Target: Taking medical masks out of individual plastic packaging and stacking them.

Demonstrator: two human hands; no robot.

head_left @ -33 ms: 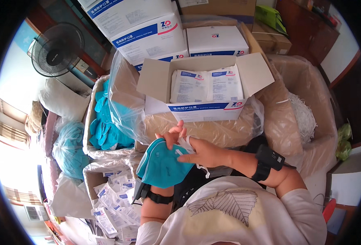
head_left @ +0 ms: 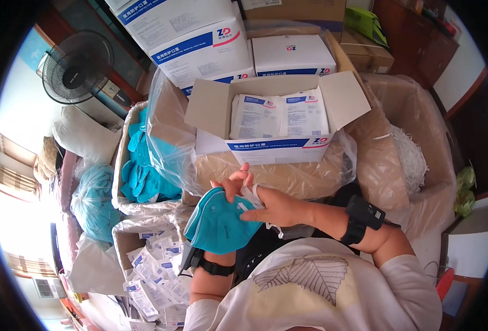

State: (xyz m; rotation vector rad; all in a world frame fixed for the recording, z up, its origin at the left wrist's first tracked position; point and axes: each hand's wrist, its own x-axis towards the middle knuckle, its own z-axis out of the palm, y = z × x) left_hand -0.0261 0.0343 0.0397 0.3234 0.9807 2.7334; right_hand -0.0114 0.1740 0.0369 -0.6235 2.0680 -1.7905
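Teal and rounded, a folded face mask [head_left: 222,226] with pale edging is sitting between the person's two hands, above the lap and near an open white cardboard carton with a blue stripe [head_left: 280,151]. The left hand [head_left: 235,183] is holding the mask near its top; most of that hand is hiding behind the teal layers, with some fingers showing over the upper edge. The right hand [head_left: 280,206] is gripping the mask's right side, its thumb lying against the front, while a narrow white strap [head_left: 250,194] is running along its fingers. Inside the open carton, flat white printed packets [head_left: 255,117] are standing in two rows. White-and-blue closed cartons [head_left: 205,52] are rising behind it. To the left, teal mask pieces [head_left: 144,176] are filling a plastic-lined box [head_left: 118,193], and loose white packets [head_left: 155,276] are lying heaped below them. Thin white strands [head_left: 408,160] are resting in a large plastic-lined brown carton [head_left: 420,110] to the right.
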